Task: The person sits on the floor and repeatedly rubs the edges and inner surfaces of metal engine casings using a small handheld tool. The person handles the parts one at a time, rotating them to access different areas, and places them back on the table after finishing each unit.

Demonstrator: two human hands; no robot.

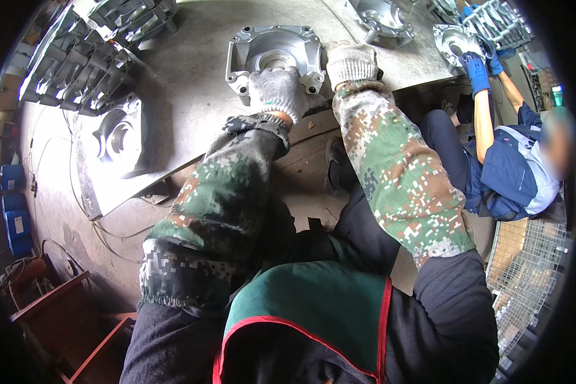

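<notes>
A silver cast-metal housing, with a round bore in its middle, lies on the table in front of me. My left hand, in a light grey knit glove, is closed at the housing's near side, its knuckles over the lower rim of the bore. Whatever its fingers hold is hidden beneath the glove. At the housing's right edge is my right hand, in a similar glove, its fingers curled against the flange. Camouflage sleeves cover both my forearms.
More metal housings are stacked at the left; a single housing lies by the table's left edge. Another housing sits at the far right. Beside me, a co-worker's blue-gloved hand touches a housing. A wire basket stands below.
</notes>
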